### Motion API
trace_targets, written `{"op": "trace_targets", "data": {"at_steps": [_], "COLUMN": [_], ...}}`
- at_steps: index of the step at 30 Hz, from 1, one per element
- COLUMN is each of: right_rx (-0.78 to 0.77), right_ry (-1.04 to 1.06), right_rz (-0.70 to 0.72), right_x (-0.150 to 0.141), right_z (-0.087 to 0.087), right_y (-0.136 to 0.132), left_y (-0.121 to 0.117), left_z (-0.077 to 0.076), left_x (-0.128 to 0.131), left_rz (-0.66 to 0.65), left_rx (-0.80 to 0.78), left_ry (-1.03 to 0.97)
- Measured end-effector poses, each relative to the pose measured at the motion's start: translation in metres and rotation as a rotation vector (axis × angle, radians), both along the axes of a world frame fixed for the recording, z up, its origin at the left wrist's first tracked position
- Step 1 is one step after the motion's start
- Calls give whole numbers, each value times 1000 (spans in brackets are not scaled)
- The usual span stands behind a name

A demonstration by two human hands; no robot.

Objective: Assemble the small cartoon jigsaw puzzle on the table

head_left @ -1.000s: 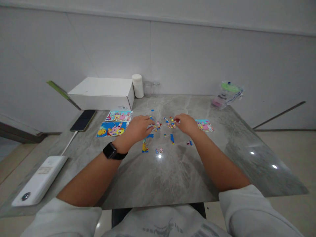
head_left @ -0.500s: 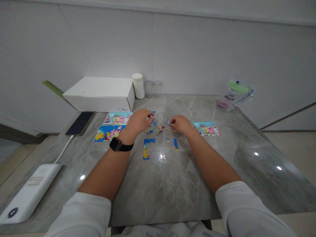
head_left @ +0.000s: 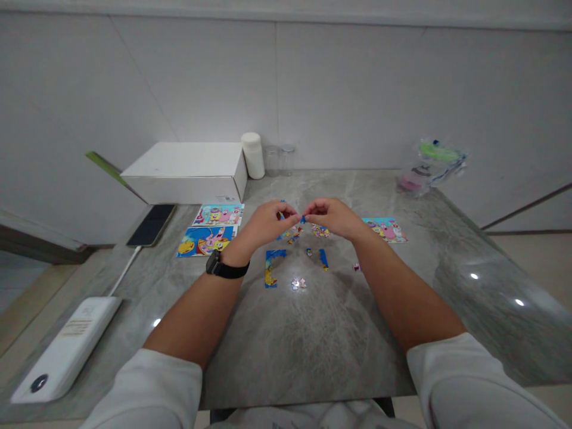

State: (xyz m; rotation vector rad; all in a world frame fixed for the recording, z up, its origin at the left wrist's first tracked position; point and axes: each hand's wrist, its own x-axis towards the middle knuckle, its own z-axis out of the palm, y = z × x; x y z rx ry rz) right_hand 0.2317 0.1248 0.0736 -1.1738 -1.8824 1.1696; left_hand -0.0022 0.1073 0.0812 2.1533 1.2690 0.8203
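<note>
Over the middle of the table, my left hand (head_left: 273, 221) and my right hand (head_left: 333, 215) meet nearly tip to tip. Between their pinched fingers is a small blue jigsaw puzzle piece (head_left: 302, 219). Loose puzzle pieces (head_left: 320, 231) lie beneath and around the hands, partly hidden by them. Nearer to me, a joined blue and yellow puzzle corner (head_left: 269, 272) rests on the table, with a joined blue strip (head_left: 324, 260) to its right. A single piece (head_left: 308, 252) sits between them, and pale pieces (head_left: 298, 284) lie closer to me.
Picture cards lie left (head_left: 208, 241) and right (head_left: 386, 229) on the grey table (head_left: 304, 345). A white box (head_left: 187, 179), white bottle (head_left: 253, 156) and clear glasses stand at the back. A phone (head_left: 152, 225) is cabled to a white power bank (head_left: 67, 351). A plastic bag (head_left: 431, 170) sits back right.
Both hands have moved inward and come together, with a blue puzzle piece now at their fingertips. A small piece near my right forearm has come into sight. The view has shifted slightly.
</note>
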Motion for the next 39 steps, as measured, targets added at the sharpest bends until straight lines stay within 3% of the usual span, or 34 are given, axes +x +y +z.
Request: {"op": "trace_targets", "data": {"at_steps": [3, 9, 18, 32, 34, 39], "right_rx": [47, 117, 415, 512, 499, 360], "right_ry": [-26, -101, -264, -312, -360, -588], "right_rz": [24, 24, 16, -42, -28, 105], "right_x": [-9, -18, -26, -32, -31, -32], "right_z": [7, 5, 2, -5, -7, -19], "right_y": [-12, -20, -27, -28, -27, -25], "left_y": [-3, -5, 6, 7, 9, 16], "left_z": [3, 11, 2, 1, 1, 0], "left_x": [2, -4, -15, -14, -18, -38], "left_rz": [-37, -70, 5, 11, 27, 255], "left_rx": [-47, -163, -313, -437, -400, -46], "left_ry": [-18, 23, -53, -130, -28, 311]}}
